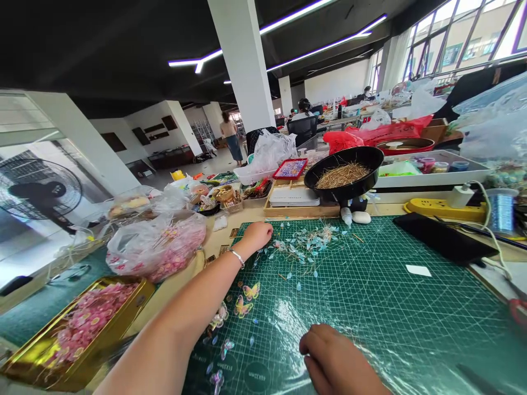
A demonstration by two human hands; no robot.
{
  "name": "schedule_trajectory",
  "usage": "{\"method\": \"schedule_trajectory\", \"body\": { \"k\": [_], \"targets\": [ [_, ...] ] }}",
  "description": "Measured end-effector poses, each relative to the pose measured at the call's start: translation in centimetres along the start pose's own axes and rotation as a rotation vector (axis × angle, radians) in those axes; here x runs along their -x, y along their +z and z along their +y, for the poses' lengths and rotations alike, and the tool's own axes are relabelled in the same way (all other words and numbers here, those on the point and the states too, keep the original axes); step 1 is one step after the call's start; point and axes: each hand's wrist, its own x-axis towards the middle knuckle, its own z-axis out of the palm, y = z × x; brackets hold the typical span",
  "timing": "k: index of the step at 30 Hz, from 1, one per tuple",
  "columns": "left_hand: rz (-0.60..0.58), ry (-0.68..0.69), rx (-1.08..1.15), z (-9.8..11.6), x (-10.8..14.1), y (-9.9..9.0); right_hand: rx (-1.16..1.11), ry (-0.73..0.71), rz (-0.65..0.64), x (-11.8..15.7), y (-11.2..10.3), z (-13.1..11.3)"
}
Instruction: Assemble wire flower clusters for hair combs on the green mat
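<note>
My left hand [258, 236] reaches to the mat's far left part, fingers curled closed, beside a loose pile of pale blue leaf pieces on thin wires [304, 246]. What its fingers hold, if anything, is too small to make out. My right hand [329, 354] rests low over the green cutting mat [370, 296] near the front edge, fingers bent together, their tips partly hidden. Yellow-pink butterfly pieces [244, 306] lie beneath my left forearm's right side, with small iridescent pieces [226, 349] nearer the front.
A gold tray [142, 293] and plastic bag [156, 247] of pink flowers are at left. Behind the mat stands a black pan [370, 181] with golden sticks. A black pouch [444, 238], white card [418, 270], power strip [444, 208] and scissors [517, 310] are at right. People are farther back.
</note>
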Motion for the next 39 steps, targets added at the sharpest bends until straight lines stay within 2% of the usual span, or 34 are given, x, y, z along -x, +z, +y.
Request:
{"method": "schedule_trajectory", "body": {
  "k": [3,6,9,12,16,19,29,39],
  "targets": [
    [0.021,-0.028,0.093,0.0,2.6,-2.0,0.026,0.020,-0.009,0.0,-0.2,-0.3],
    [-0.039,0.012,0.271,0.4,7.1,-3.3,0.033,0.047,-0.028,0.0,-0.4,-0.4],
    [-0.098,0.031,0.341,0.8,11.3,-3.3,0.007,0.043,-0.027,-0.1,-0.5,-0.5],
    [-0.082,0.004,0.239,0.5,13.2,-2.3,-0.014,0.023,-0.016,0.0,-0.5,-0.5],
    [-0.067,0.026,0.125,-0.8,13.4,-0.6,-0.015,0.013,-0.004,0.1,-0.6,-0.4],
    [-0.065,0.051,0.110,-1.3,13.4,0.0,-0.007,0.012,-0.001,0.1,-0.8,-0.4],
    [-0.070,0.077,0.099,-1.2,14.1,0.2,-0.016,0.012,-0.002,-0.1,-0.9,-0.5],
    [-0.150,0.106,0.047,-1.1,14.2,-0.4,-0.036,0.019,0.002,0.0,-0.9,-0.5]
  ]
}}
